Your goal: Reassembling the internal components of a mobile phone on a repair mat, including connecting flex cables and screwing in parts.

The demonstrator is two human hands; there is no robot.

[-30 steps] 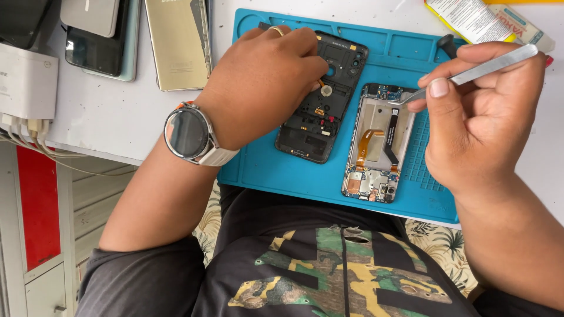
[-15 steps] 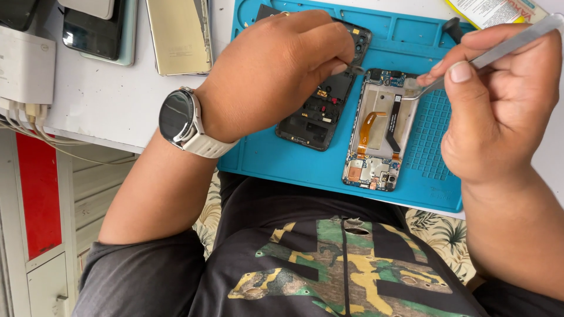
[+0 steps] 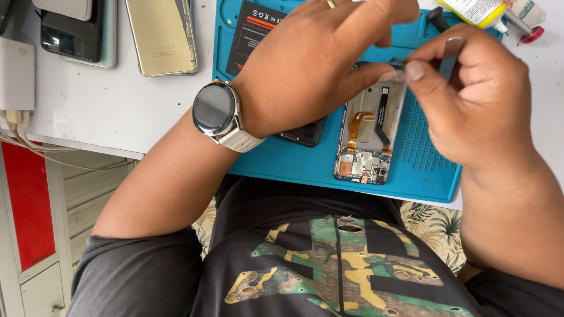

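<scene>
The person's arms are bare from the short sleeves down. The left hand (image 3: 305, 64) carries a thin gold-coloured ring (image 3: 331, 4) on 1 finger. On the left wrist sits a wristwatch (image 3: 216, 110) with a round, dark, blank face in a silver-grey case, on a white ribbed strap (image 3: 241, 140). The right hand (image 3: 464, 100) wears nothing, and its thumbnail is short and plain. The T-shirt (image 3: 329, 258) is dark charcoal grey with short sleeves, printed across the chest with a blocky, cracked design in green, yellow and tan, split by 1 dark vertical line.
</scene>
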